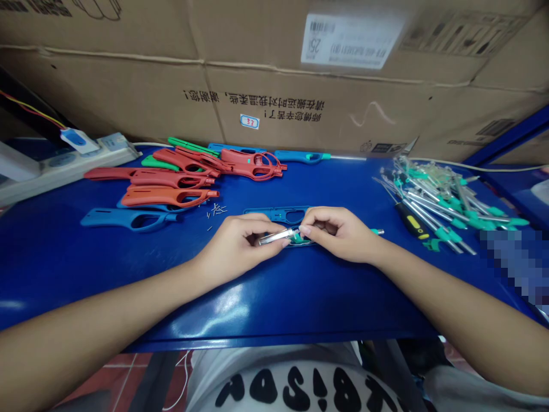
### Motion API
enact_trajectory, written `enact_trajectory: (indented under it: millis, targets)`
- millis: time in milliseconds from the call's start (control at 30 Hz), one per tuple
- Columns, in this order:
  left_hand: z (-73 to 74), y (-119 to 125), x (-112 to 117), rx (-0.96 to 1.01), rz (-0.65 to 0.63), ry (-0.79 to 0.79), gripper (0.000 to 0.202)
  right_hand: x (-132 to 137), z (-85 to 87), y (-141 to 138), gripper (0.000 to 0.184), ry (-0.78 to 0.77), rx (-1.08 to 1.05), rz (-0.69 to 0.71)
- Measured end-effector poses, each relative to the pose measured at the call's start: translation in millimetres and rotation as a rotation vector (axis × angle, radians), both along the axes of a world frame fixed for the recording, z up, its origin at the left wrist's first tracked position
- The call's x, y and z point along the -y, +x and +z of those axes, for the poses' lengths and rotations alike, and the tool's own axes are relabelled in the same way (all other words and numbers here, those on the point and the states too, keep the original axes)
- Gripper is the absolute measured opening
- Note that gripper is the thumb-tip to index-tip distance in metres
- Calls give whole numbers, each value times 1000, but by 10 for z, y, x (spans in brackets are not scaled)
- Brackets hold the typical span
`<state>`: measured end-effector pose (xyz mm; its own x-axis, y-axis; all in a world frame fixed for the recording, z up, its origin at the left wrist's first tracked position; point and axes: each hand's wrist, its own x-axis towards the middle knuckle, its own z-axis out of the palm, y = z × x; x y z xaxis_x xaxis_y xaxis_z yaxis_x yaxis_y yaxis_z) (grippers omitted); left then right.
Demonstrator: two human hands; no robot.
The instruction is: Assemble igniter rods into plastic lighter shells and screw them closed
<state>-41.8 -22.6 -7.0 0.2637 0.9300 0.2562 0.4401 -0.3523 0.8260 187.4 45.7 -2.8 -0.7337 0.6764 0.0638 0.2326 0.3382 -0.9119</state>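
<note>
Between the thumb and fingers of my left hand (240,243) lies a slim silvery lighter insert (274,236), tilted up to the right. My right hand (337,232) has its thumb and index finger pinched at the insert's right end; whatever is between those fingertips is too small to make out. Just behind both hands rests a blue lighter shell half (281,215), partly covered by them. Under the fingers shows a green part (297,237), and a metal tip (380,232) sticks out beyond my right hand.
Red, orange, green and blue lighter shells (171,178) lie at the left, with small screws (218,209) near them. At the right are a heap of metal lighter tubes (450,200) and a black-yellow screwdriver (410,220). A power strip (111,143) and a cardboard box (257,80) stand behind.
</note>
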Motion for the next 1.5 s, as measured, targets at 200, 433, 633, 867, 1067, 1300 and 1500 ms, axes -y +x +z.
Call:
enact_trajectory:
  millis: [200, 433, 633, 867, 1067, 1300, 1500]
  targets:
    - [-17, 32, 9, 15, -27, -1, 18, 0, -6, -14, 26, 2, -6, 1]
    - [-20, 60, 10, 11, -33, 3, 17, 11, 16, -28, 26, 69, -3, 23]
    - [-27, 71, 23, 13, -9, 11, 17, 5, 6, -20, 26, 128, -8, 43]
    - [-45, 83, 9, 7, -13, 5, 17, -2, -17, -17, 27, 146, -7, 49]
    - [-52, 90, 20, -11, -24, 17, 16, 1, -12, -24, 29, 207, 11, 67]
    - [-66, 98, 20, -8, -12, 16, 16, -16, -11, -34, 26, 244, 14, 84]
    - [-8, 107, 25, -3, 12, 39, 14, -44, 5, 6, 32, -20, 17, 54]
